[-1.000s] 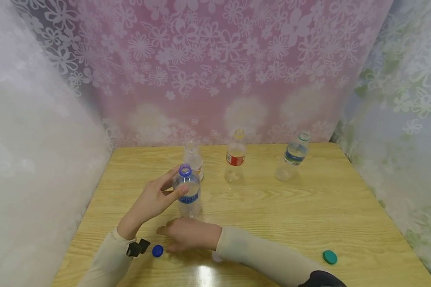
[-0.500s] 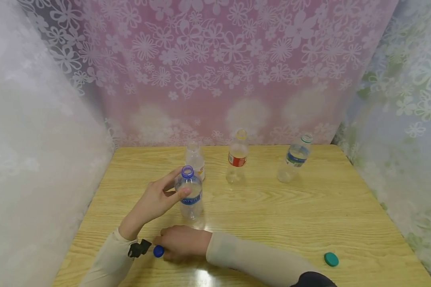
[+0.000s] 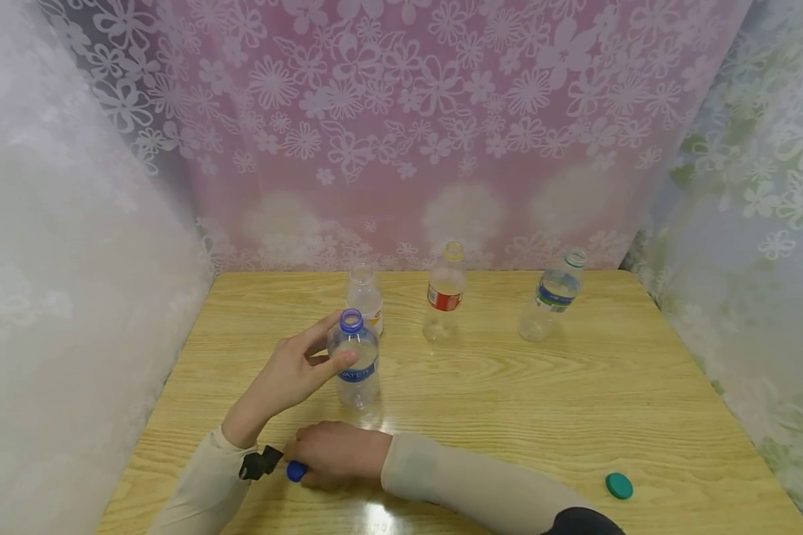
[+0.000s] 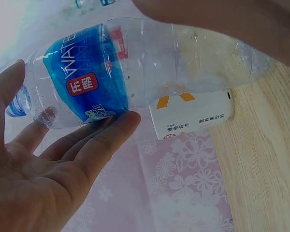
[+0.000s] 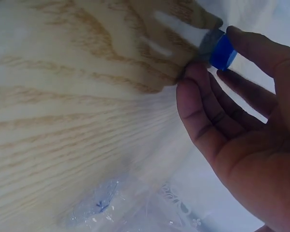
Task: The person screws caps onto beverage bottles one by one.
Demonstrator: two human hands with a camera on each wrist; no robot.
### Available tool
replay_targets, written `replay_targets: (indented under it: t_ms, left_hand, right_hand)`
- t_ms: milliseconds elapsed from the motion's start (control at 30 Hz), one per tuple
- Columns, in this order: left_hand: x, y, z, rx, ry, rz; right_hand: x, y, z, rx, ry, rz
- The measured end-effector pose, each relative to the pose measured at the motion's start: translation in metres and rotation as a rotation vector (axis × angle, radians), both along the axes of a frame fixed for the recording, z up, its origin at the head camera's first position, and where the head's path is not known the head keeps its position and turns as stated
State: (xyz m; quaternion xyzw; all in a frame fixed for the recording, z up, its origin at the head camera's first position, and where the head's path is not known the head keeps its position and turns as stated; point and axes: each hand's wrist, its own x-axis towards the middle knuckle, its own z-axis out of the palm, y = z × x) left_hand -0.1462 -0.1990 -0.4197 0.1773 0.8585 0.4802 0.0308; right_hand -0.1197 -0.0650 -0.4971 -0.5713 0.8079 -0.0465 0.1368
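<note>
My left hand (image 3: 281, 371) holds a clear plastic water bottle (image 3: 358, 383) upright on the table, thumb on its near side. The bottle has a blue label reading WATER and an uncapped blue-violet neck. In the left wrist view the label of the water bottle (image 4: 87, 72) lies beside my fingers. Nearer the front edge, my right hand (image 3: 337, 453) pinches a blue bottle cap (image 3: 296, 471) at the tabletop. The right wrist view has the blue cap (image 5: 223, 52) between thumb and a finger.
Uncapped clear bottles stand farther back: one with a white label (image 3: 365, 293) behind the held bottle, one with a red label (image 3: 444, 301), one with a blue-green label (image 3: 554, 293). A green cap (image 3: 619, 486) lies front right on the wooden table (image 3: 482, 394).
My right hand has moved left and toward the front, and its fingers have come to the blue cap. The left hand keeps its hold on the bottle. The head view has shifted slightly.
</note>
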Motion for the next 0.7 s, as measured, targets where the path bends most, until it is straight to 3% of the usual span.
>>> replay_targets:
  t_ms: [200, 467, 700]
  left_hand:
    - [-0.001, 0.0, -0.001, -0.011, 0.008, 0.0]
    - [-0.003, 0.001, -0.001, 0.037, -0.011, -0.024]
    - [-0.006, 0.001, -0.003, 0.053, -0.01, -0.035]
  right_hand:
    - [-0.001, 0.002, 0.004, 0.008, 0.029, 0.001]
    - [-0.011, 0.027, 0.031, -0.12, 0.075, -0.05]
    - [-0.017, 0.067, 0.071, -0.339, -0.092, -0.111]
